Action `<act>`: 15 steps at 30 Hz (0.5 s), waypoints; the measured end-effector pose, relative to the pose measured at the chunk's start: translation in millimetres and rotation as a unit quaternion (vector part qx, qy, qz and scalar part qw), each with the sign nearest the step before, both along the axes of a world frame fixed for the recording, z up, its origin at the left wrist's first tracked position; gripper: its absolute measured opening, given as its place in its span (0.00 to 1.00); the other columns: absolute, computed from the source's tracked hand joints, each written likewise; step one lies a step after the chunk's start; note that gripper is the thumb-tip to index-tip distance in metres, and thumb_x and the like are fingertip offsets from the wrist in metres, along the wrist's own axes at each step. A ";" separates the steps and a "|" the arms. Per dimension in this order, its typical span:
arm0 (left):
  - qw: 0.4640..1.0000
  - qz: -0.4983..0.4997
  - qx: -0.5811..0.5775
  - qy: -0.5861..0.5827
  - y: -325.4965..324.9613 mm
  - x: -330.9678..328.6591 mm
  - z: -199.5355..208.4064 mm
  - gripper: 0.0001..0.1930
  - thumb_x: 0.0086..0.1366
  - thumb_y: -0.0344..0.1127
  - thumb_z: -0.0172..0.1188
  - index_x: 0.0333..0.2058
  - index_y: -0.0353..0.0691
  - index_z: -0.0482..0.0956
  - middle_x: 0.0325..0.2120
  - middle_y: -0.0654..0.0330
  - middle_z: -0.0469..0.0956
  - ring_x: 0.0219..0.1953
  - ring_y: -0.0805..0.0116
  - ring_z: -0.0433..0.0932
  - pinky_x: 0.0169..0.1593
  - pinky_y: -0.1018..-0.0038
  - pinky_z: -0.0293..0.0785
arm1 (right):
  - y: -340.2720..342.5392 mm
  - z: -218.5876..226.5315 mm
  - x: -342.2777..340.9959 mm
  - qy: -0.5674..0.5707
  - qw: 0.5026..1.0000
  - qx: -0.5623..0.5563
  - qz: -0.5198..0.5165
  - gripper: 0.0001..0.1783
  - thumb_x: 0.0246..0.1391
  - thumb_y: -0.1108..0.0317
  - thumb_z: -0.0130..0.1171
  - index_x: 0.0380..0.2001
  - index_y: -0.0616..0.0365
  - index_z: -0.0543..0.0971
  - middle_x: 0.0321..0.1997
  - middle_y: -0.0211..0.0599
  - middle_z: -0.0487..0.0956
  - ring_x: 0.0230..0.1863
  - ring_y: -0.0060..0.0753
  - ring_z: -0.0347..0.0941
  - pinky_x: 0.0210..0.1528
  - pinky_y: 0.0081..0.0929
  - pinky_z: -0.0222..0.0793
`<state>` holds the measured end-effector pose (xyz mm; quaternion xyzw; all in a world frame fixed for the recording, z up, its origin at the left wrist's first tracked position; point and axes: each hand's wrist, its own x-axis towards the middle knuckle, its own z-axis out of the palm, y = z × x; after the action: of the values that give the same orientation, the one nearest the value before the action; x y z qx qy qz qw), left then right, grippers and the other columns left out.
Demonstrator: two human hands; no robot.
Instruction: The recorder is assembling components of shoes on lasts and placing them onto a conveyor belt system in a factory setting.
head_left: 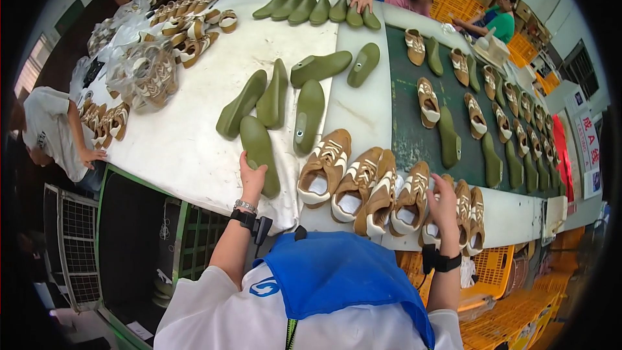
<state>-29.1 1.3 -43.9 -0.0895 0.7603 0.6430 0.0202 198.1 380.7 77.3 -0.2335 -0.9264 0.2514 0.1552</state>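
Note:
My left hand [253, 178] is closed on the lower left edge of an olive-green shoe last [260, 149], which lies on the white-covered table. Several other green lasts lie loosely beyond it, among them a last with a metal-ringed hole [309, 113]. My right hand [444, 204] is over the row of brown sneakers with white stripes along the table's near edge, its thumb and fingers apart. Beside its thumb stands one brown sneaker [409, 201]; the hand partly hides another. A further sneaker [325, 165] sits at the row's left end, nearest the lasts.
Across the table, a co-worker's hands [361, 1] touch a row of green lasts [301, 10]. To the right, a dark green belt [414, 146] carries sneakers and lasts. Bagged shoes [142, 74] lie left. Yellow crates [492, 269] stand below right; another person [58, 126] is at left.

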 end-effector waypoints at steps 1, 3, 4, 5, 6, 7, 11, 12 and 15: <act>0.999 0.001 -0.033 0.006 0.7 -0.1 -0.4 0.36 0.46 0.25 0.56 0.56 0.33 0.53 0.51 0.46 0.63 0.50 0.55 0.67 0.52 0.70 0.63 | -10.4 7.0 -23.1 0.010 0.998 -0.035 0.053 0.21 0.42 0.73 0.56 0.44 0.55 0.73 0.38 0.45 0.74 0.34 0.44 0.73 0.38 0.32 0.69; 0.999 0.009 -0.038 0.019 -0.4 -1.2 -4.0 0.36 0.46 0.25 0.56 0.55 0.33 0.53 0.50 0.46 0.63 0.50 0.55 0.66 0.53 0.70 0.63 | -45.2 26.6 -75.0 0.020 0.986 -0.065 0.151 0.18 0.44 0.73 0.56 0.43 0.51 0.74 0.35 0.41 0.76 0.31 0.41 0.73 0.35 0.31 0.70; 0.998 0.016 -0.048 0.029 -1.1 -1.4 -5.9 0.35 0.46 0.25 0.56 0.55 0.33 0.54 0.50 0.45 0.63 0.51 0.55 0.66 0.53 0.70 0.62 | -65.9 39.4 -101.2 -0.047 0.976 -0.070 0.200 0.18 0.45 0.70 0.56 0.43 0.51 0.74 0.34 0.40 0.76 0.33 0.41 0.74 0.36 0.32 0.70; 0.998 0.015 -0.042 0.033 1.4 -2.3 -6.5 0.35 0.46 0.25 0.56 0.55 0.33 0.54 0.50 0.45 0.63 0.51 0.55 0.66 0.53 0.70 0.62 | -80.7 34.9 -125.7 -0.071 0.963 -0.068 0.250 0.17 0.46 0.65 0.54 0.42 0.50 0.75 0.34 0.40 0.76 0.36 0.42 0.73 0.39 0.34 0.69; 0.998 0.021 -0.045 0.036 1.1 -2.4 -7.4 0.35 0.46 0.26 0.56 0.55 0.32 0.55 0.50 0.45 0.63 0.51 0.55 0.65 0.53 0.70 0.61 | -99.6 34.6 -152.5 -0.138 0.946 -0.034 0.291 0.19 0.47 0.62 0.53 0.45 0.50 0.73 0.37 0.42 0.76 0.40 0.44 0.72 0.42 0.36 0.68; 0.998 0.025 -0.046 0.038 2.4 -2.2 -8.1 0.34 0.46 0.26 0.56 0.54 0.32 0.56 0.50 0.45 0.63 0.51 0.54 0.65 0.54 0.69 0.61 | -110.2 16.4 -178.3 -0.142 0.930 -0.010 0.339 0.21 0.47 0.61 0.53 0.47 0.50 0.71 0.37 0.43 0.76 0.41 0.45 0.72 0.43 0.37 0.67; 0.997 0.030 -0.055 0.054 4.1 -0.1 -6.1 0.34 0.46 0.26 0.56 0.54 0.32 0.57 0.50 0.45 0.63 0.52 0.53 0.64 0.55 0.69 0.60 | -163.9 -17.1 -249.2 -0.212 0.898 0.052 0.383 0.29 0.48 0.59 0.52 0.55 0.48 0.62 0.38 0.48 0.76 0.42 0.48 0.71 0.43 0.40 0.66; 0.997 0.027 -0.060 0.049 6.9 2.2 -1.7 0.33 0.46 0.26 0.56 0.54 0.32 0.57 0.50 0.45 0.63 0.53 0.53 0.63 0.55 0.69 0.59 | -169.0 -37.8 -261.4 -0.225 0.902 0.044 0.366 0.28 0.48 0.59 0.51 0.54 0.49 0.62 0.37 0.48 0.76 0.41 0.49 0.71 0.43 0.41 0.67; 0.996 0.033 -0.062 0.046 3.8 3.6 1.1 0.33 0.46 0.26 0.56 0.54 0.33 0.57 0.50 0.45 0.64 0.52 0.53 0.64 0.55 0.69 0.60 | -182.7 -71.8 -273.0 -0.209 0.917 0.036 0.338 0.23 0.49 0.59 0.50 0.50 0.51 0.65 0.35 0.49 0.76 0.39 0.51 0.72 0.41 0.43 0.67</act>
<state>-25.5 5.1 -42.8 -0.0863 0.7955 0.5984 -0.0417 -75.0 197.9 5.5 0.0521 -0.9699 0.2005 -0.1282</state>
